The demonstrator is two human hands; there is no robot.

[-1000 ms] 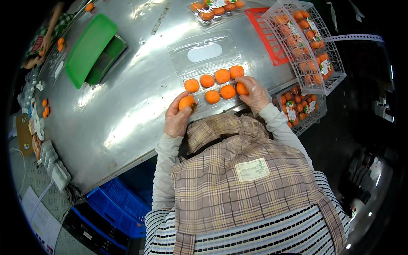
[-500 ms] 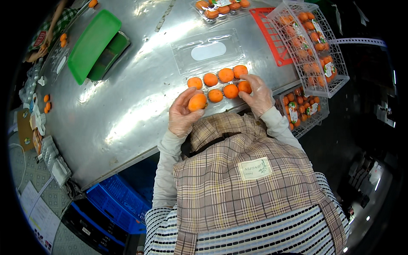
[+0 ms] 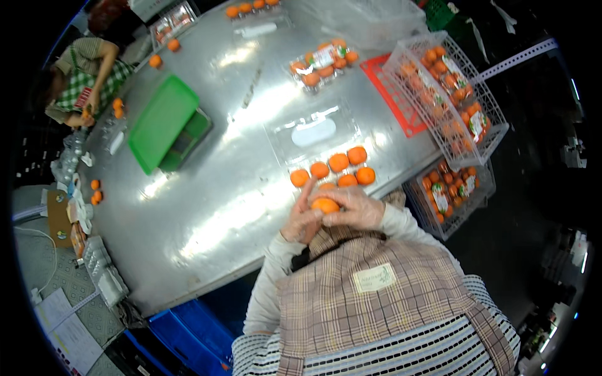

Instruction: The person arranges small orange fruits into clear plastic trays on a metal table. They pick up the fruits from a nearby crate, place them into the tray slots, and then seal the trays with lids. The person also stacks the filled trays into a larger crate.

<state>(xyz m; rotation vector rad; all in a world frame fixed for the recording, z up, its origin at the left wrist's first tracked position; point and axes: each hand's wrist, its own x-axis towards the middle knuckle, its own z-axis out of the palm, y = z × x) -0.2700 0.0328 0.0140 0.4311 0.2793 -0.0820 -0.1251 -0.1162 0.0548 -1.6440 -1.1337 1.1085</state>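
My left hand (image 3: 302, 219), in a thin clear glove, is closed round an orange fruit (image 3: 326, 205) just above the table's near edge. From the other side my right hand (image 3: 356, 208), gloved too, has its fingers on the same fruit. Right beyond my hands lies an open clear plastic clamshell box, its lid (image 3: 282, 141) folded back flat with a white oval label (image 3: 313, 132). Two rows of orange fruits (image 3: 338, 163) sit in its base; my hands partly cover the near row.
A filled clamshell (image 3: 323, 62) lies farther back. At the right, a red crate (image 3: 395, 97) adjoins clear crates (image 3: 495, 135) of packed boxes. A green tray (image 3: 164, 122) stands on a bin at the left. Another person (image 3: 94, 81) works at the far left; loose fruits (image 3: 96, 191) lie along that edge.
My right hand has left the fruits in the box and joined my left hand on the held fruit. The whole view has shifted, showing more of the far table.
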